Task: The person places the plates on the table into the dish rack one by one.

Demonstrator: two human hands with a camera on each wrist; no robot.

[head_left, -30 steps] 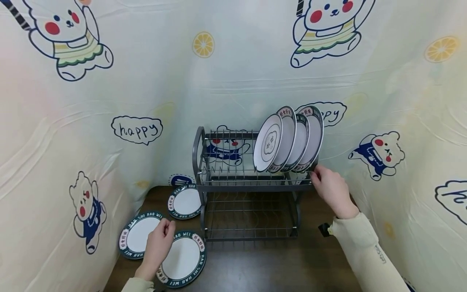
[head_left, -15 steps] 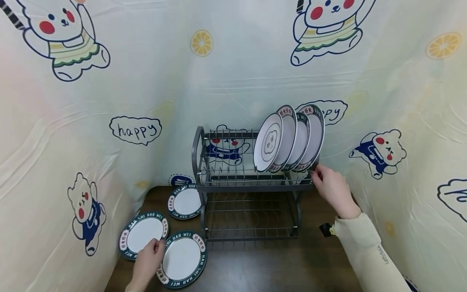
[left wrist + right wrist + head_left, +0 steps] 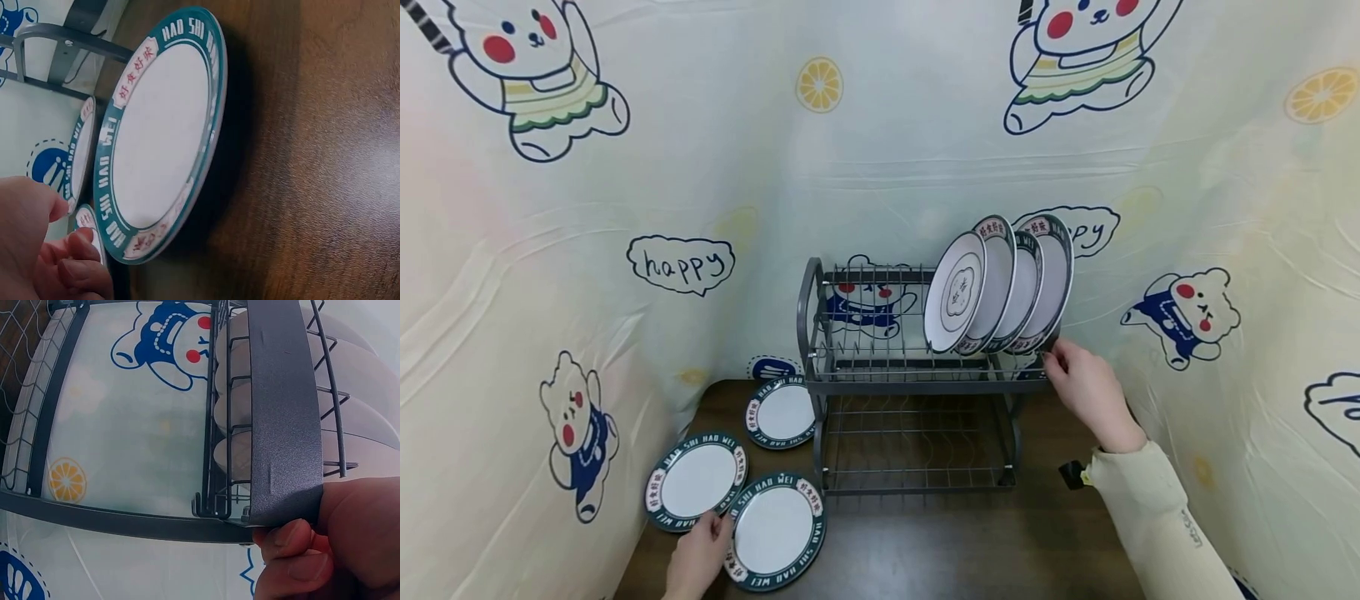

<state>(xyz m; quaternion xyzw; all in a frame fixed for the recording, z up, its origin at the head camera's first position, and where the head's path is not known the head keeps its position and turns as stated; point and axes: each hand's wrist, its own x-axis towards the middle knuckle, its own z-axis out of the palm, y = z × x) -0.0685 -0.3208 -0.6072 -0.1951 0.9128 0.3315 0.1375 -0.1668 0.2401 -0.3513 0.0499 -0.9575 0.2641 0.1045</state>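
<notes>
In the head view a grey two-tier dish rack [image 3: 925, 387] bears several upright plates [image 3: 957, 292] at the right of its upper tier. My right hand [image 3: 1086, 392] grips the rack's front right corner; in the right wrist view, thumb and curled fingers pinch the dark frame [image 3: 284, 425]. At lower left, my left hand [image 3: 698, 554] is low beside two green-rimmed plates, a left one [image 3: 697, 481] and a front one [image 3: 775, 532]. In the left wrist view its fingers [image 3: 78, 269] are loosely bent, thumb apart, with nothing held between them.
A third flat plate [image 3: 782, 413] lies behind, partly hidden by the rack's left side. The rack's lower tier [image 3: 917, 450] is bare wire. A brown wooden table [image 3: 940, 542] lies under all this, with a printed curtain [image 3: 880, 183] around it.
My left hand has moved down and slightly left, from over the plates to their near edges. My right hand keeps its grip on the rack corner. The view has shifted a little.
</notes>
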